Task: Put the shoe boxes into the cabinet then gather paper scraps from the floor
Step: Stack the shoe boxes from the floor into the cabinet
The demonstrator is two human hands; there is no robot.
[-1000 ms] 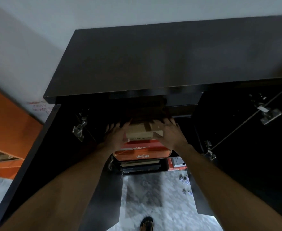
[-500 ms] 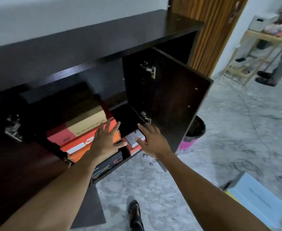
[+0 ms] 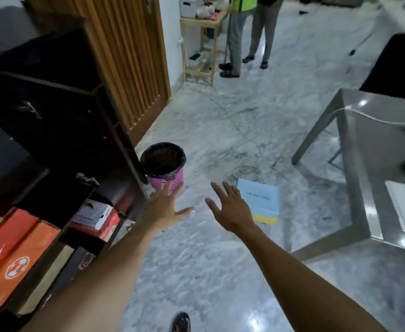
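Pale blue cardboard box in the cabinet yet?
No: pale blue cardboard box lies on the grey marble floor, outside the dark cabinet.

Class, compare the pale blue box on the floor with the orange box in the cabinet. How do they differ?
The pale blue box lies alone on the marble floor; the orange box sits among other boxes in the cabinet. The pale blue box bears dark lettering and a yellow side; the orange box bears a round white logo. Both are rectangular boxes.
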